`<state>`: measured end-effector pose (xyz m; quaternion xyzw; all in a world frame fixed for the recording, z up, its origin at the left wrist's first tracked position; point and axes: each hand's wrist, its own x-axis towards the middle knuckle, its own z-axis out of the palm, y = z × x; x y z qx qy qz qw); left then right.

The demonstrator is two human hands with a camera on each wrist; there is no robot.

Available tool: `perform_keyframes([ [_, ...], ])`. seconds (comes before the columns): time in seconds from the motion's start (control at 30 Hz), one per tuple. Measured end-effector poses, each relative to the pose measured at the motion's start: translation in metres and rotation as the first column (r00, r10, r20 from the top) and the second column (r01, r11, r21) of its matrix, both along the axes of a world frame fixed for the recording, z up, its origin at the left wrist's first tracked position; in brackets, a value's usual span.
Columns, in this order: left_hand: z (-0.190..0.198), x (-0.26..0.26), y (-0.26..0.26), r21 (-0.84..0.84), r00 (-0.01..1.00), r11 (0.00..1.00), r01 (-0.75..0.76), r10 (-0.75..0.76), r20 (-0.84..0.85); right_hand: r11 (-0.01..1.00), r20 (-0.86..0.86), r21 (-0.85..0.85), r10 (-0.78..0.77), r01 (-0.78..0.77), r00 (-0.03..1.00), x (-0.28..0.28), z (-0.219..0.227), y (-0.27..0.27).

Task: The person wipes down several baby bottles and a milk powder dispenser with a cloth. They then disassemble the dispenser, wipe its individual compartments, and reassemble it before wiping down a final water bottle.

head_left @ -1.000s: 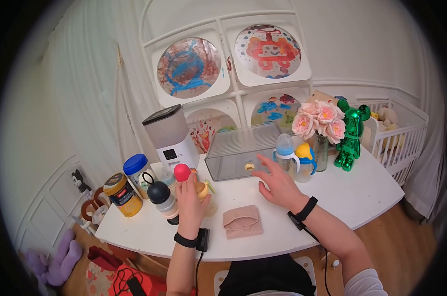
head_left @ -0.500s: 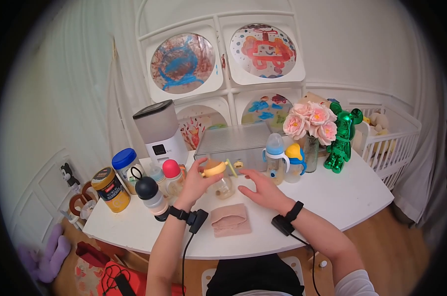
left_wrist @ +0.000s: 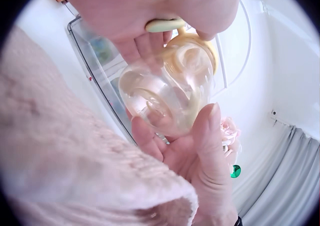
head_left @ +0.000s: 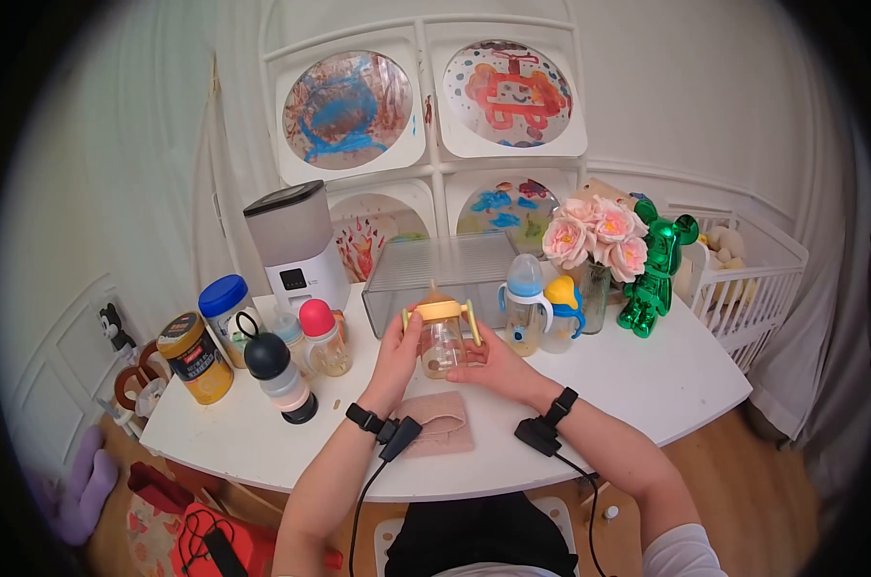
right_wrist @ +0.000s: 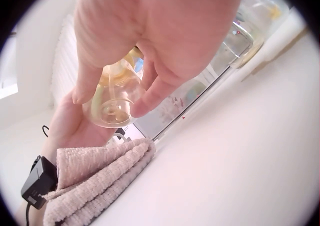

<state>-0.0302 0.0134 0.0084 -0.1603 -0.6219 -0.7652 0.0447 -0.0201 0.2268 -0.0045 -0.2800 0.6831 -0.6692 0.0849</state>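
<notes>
In the head view a clear baby bottle [head_left: 441, 354] with a yellow collar and pale green handle ends stands upright between my two hands. My left hand [head_left: 397, 358] grips it at the collar and handle on its left side. My right hand [head_left: 504, 369] holds the lower body from the right, thumb and fingers around it. The left wrist view looks up at the see-through bottle [left_wrist: 162, 98], its base toward the camera. Just in front of the bottle lies a folded pink cloth [head_left: 440, 423], which also shows below both hands in the right wrist view.
To the left stand a black-topped bottle [head_left: 279, 380], a red-capped bottle [head_left: 327, 351], a yellow tin [head_left: 197, 358] and a blue-lidded jar [head_left: 226, 306]. A grey transparent box [head_left: 387, 288] sits behind. On the right are a blue-topped bottle [head_left: 524, 313], flowers [head_left: 599, 234] and a green bear figure [head_left: 656, 274].
My left hand moved from beside the red-capped bottle to the yellow-collared bottle, which now stands further right. My right hand came down and left to hold the bottle too. The head view shifted slightly.
</notes>
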Motion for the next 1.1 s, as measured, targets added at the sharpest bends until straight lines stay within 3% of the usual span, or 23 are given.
perform_keyframes([
  [0.13, 0.0, 0.003, -0.005, 0.037, 1.0, 0.999, 0.031, -0.031, -0.003, 1.0, -0.039, -0.014, -0.017, 0.016, 0.999, -0.001, -0.002, 0.0],
  [0.23, 0.002, 0.006, -0.003, -0.048, 0.989, 0.999, 0.004, -0.011, -0.148, 0.997, -0.032, -0.066, -0.044, 0.042, 0.999, 0.0, -0.001, -0.001],
  [0.3, -0.007, -0.004, -0.005, -0.216, 0.953, 0.971, -0.104, 0.035, -0.3, 0.995, -0.011, -0.081, -0.05, 0.049, 0.999, 0.003, 0.005, -0.002],
  [0.5, 0.006, 0.009, -0.004, -0.054, 0.973, 0.998, 0.043, -0.054, -0.226, 0.993, 0.008, -0.087, -0.073, 0.074, 0.997, 0.003, 0.004, -0.001],
  [0.87, 0.006, 0.011, -0.005, -0.114, 0.964, 0.993, 0.03, -0.059, -0.26, 0.995, -0.167, -0.05, -0.097, 0.09, 0.981, 0.001, 0.0, -0.002],
  [0.93, 0.004, 0.01, -0.004, -0.098, 0.958, 0.994, 0.051, -0.076, -0.278, 0.988, -0.306, -0.009, -0.149, 0.153, 0.94, 0.001, 0.0, -0.002],
  [1.1, 0.003, 0.016, 0.001, -0.152, 0.932, 0.987, 0.045, -0.096, -0.35, 0.984, -0.399, 0.008, -0.161, 0.179, 0.903, 0.004, 0.005, -0.002],
])
